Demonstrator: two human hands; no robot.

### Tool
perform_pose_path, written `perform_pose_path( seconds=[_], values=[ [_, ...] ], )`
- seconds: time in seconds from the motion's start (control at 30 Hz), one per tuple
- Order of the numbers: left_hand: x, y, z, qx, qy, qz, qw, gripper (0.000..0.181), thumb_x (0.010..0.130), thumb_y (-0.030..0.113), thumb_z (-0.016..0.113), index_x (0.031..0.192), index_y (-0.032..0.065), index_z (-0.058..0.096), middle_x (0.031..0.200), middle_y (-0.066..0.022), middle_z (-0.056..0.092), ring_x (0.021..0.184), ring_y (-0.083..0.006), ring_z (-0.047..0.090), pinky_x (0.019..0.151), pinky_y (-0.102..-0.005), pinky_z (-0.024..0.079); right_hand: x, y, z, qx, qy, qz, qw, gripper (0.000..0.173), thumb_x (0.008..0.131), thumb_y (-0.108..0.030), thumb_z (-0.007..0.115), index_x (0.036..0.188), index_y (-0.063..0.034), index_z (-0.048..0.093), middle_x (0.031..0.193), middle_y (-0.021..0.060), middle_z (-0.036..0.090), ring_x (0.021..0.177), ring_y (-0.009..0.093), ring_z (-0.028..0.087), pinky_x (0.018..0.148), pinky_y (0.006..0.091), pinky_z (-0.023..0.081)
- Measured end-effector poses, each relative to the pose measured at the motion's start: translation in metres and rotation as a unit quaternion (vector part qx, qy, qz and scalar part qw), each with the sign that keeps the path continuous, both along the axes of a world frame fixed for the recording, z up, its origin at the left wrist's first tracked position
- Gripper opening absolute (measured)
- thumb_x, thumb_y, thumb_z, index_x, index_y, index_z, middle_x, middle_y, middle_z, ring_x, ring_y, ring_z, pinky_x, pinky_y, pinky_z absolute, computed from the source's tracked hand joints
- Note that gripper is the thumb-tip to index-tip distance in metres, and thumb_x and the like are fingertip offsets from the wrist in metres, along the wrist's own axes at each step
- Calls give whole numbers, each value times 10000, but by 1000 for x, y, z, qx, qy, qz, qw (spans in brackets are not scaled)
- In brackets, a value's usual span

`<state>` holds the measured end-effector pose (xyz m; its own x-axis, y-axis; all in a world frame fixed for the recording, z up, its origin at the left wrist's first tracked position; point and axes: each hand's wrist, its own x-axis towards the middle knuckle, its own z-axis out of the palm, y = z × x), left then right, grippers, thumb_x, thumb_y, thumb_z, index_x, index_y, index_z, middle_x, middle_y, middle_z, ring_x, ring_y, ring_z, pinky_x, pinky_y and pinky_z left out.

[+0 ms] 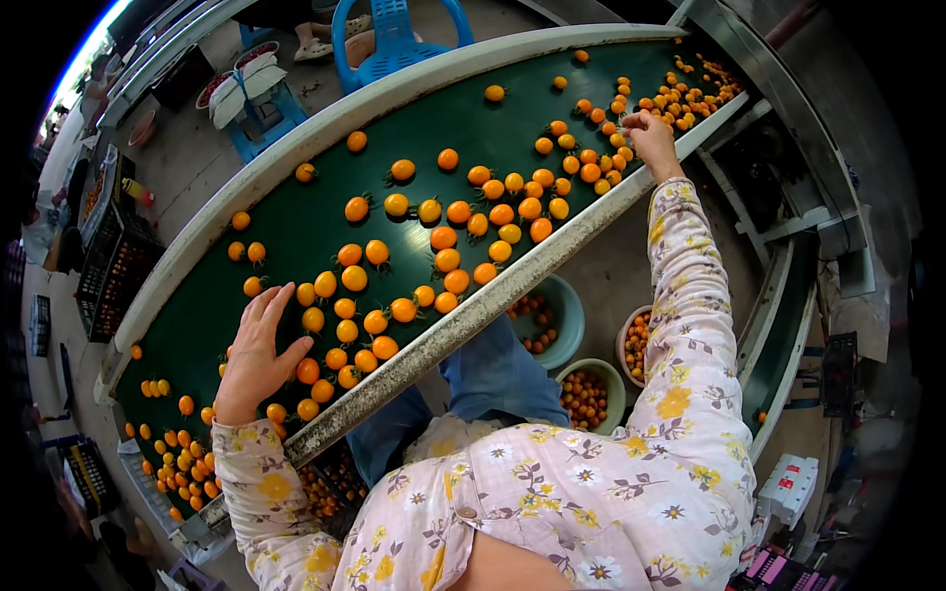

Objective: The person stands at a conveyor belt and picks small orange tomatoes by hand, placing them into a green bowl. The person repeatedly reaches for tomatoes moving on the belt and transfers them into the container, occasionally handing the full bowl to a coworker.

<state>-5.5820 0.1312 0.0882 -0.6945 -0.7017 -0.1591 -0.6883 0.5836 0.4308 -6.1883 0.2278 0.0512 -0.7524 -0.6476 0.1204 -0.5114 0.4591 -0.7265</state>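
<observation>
Many yellow-orange cherry tomatoes (443,238), several with green calyxes, lie on a dark green conveyor belt (414,122) in front of me. My left hand (257,353) is over the belt at the left, palm down with the thumb spread from the fingers. Tomatoes lie right beside its fingertips and thumb, and nothing shows in its grasp. Farther along at the right, my right hand (652,142) reaches over the near rail to a dense cluster of tomatoes (676,100). Its thumb and fingertips are drawn close together; whether something small is between them is unclear.
The near metal rail (473,314) runs between me and the belt. Below it stand a blue basin (569,318), a green basin (613,395) and a pink basin (622,343) holding tomatoes. A blue plastic chair (392,44) and a blue stool (270,122) stand beyond the far rail.
</observation>
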Motion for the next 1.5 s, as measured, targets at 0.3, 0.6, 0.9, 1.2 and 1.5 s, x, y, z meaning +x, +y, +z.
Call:
perform_pose_path(
  seconds=[0.3, 0.6, 0.9, 1.2, 1.5],
  values=[
    [-10, -3, -7, -15, -8, -5, 1000, 719, 797, 178, 716, 1433, 104, 389, 1408, -149, 415, 1318, -333, 397, 1083, -405, 363, 83, 12, 28, 277, 155, 201, 927, 239, 785, -207, 637, 993, -93, 668, 959, 108, 694, 923, 267, 661, 806, 378, 510],
    [-38, -1, -5, -26, 7, -19, 999, 724, 789, 181, 720, 1430, 96, 394, 1401, -158, 418, 1305, -341, 397, 1083, -410, 354, 85, -7, 10, 296, 210, 281, 888, 274, 777, -204, 634, 1017, -72, 640, 946, 135, 684, 895, 302, 658, 780, 394, 513],
    [-44, -10, -15, -41, 32, -25, 998, 701, 799, 303, 721, 1395, 75, 434, 1377, -173, 433, 1277, -353, 412, 1074, -394, 343, -42, -65, -8, 83, 203, 157, 963, 235, 793, -177, 547, 958, -21, 610, 876, 195, 656, 847, 306, 649, 735, 381, 498],
    [-33, -18, -11, -34, -22, 111, 993, 664, 850, 380, 691, 1399, 100, 442, 1409, -156, 415, 1247, -289, 454, 987, -349, 448, -7, -97, 5, 353, 319, 196, 858, 375, 850, -213, 600, 1212, -120, 574, 1181, 146, 600, 1106, 342, 569, 948, 435, 455],
    [-57, -21, -15, -55, 1, 93, 994, 624, 860, 367, 664, 1371, 62, 476, 1386, -164, 460, 1319, -318, 402, 1092, -389, 350, 11, -75, 14, -95, -435, 221, 868, 348, 947, -385, 584, 1097, -71, 603, 904, 51, 614, 651, 88, 550, 482, 179, 448]
  ],
)
